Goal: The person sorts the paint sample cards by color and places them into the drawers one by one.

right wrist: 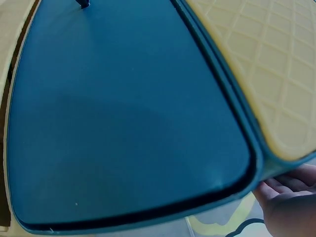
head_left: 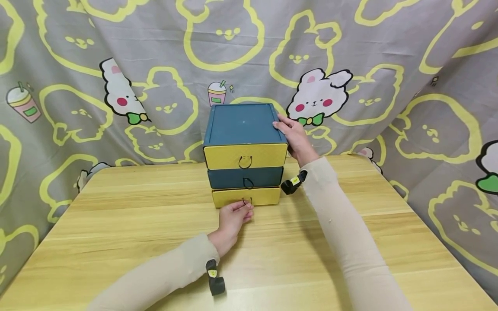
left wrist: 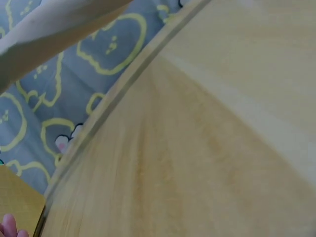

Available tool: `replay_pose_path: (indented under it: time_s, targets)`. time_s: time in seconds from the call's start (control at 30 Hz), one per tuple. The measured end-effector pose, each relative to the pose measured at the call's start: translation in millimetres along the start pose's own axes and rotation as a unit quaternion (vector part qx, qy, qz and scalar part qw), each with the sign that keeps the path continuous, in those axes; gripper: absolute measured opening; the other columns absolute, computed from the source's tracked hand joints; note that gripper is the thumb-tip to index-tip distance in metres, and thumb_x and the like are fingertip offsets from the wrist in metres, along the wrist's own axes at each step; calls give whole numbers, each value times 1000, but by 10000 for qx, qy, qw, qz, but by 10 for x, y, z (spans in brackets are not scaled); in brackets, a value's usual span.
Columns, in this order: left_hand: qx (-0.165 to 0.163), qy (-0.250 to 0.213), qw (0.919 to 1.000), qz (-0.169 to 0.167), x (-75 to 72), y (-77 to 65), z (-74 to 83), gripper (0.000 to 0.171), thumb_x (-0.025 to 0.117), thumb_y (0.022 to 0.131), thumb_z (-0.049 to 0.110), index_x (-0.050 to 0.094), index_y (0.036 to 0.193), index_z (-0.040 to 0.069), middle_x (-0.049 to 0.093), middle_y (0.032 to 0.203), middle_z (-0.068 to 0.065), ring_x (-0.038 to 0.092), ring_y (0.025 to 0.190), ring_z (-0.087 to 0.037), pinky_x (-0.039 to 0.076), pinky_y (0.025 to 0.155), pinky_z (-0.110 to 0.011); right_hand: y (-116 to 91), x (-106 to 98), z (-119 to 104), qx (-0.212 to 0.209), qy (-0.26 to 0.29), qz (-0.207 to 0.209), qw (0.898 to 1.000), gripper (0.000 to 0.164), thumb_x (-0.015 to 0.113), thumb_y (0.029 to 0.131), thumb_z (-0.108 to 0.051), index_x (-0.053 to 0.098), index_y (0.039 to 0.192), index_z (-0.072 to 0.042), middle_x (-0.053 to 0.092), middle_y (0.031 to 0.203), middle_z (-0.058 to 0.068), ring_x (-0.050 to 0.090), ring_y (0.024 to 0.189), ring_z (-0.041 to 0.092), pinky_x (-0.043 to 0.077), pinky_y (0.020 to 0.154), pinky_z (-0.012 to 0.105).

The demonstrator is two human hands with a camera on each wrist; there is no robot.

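A small drawer unit [head_left: 243,123] with a blue top stands on the table, its three drawers stacked. The top drawer [head_left: 221,157] has a yellow front, the middle drawer [head_left: 225,178] a blue one, and the bottom drawer [head_left: 268,196] is yellow; each carries a black loop pull. My left hand [head_left: 232,220] pinches the bottom drawer's loop pull [head_left: 247,200] between thumb and fingers. A dark line runs along that drawer's top edge. My right hand [head_left: 295,136] rests against the unit's upper right side, thumb at the top edge. The right wrist view shows its fingers [right wrist: 291,182] beside the casing.
The wooden table [head_left: 128,242] extends around the unit. Behind and beside it hangs a grey curtain [head_left: 155,43] with yellow cartoon outlines. A black wrist camera [head_left: 215,283] sticks out from the left sleeve, and another camera [head_left: 292,185] from the right.
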State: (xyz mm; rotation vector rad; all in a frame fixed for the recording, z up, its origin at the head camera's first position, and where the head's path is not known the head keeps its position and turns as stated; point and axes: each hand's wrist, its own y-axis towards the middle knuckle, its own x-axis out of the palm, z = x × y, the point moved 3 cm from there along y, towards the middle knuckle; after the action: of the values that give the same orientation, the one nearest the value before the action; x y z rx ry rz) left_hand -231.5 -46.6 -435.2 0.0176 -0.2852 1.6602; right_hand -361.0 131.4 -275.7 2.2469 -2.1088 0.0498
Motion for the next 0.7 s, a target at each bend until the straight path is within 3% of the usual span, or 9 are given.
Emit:
replay_pose_path:
  time_s: [0.43,0.57,0.7]
  targets:
    - [-122,-87,9999,-35,-21,80,-6,26,61,89,1,62,109,-14,72,91,-16,64,61,-5,56,62,-23,-11,31,-13,47,88,-77,9999,59,55,94,-21,32,149,-19,32,154,4,44,132,22,42,103,37]
    - [-291,85,9993,-200,-92,51,19,31,64,88,6,62,113,-11,70,101,-21,67,66,-7,57,67,-26,-2,22,-13,77,111,-45,9999,59,56,94,-21,33,148,-19,31,154,4,45,132,23,42,103,37]
    - [-195,446,9983,-312,-250,4,84,34,69,85,10,64,113,-9,70,101,-22,69,71,-13,58,70,-30,-6,-14,3,88,165,-4,9998,59,57,93,-21,33,148,-20,33,153,4,49,128,22,45,99,31]
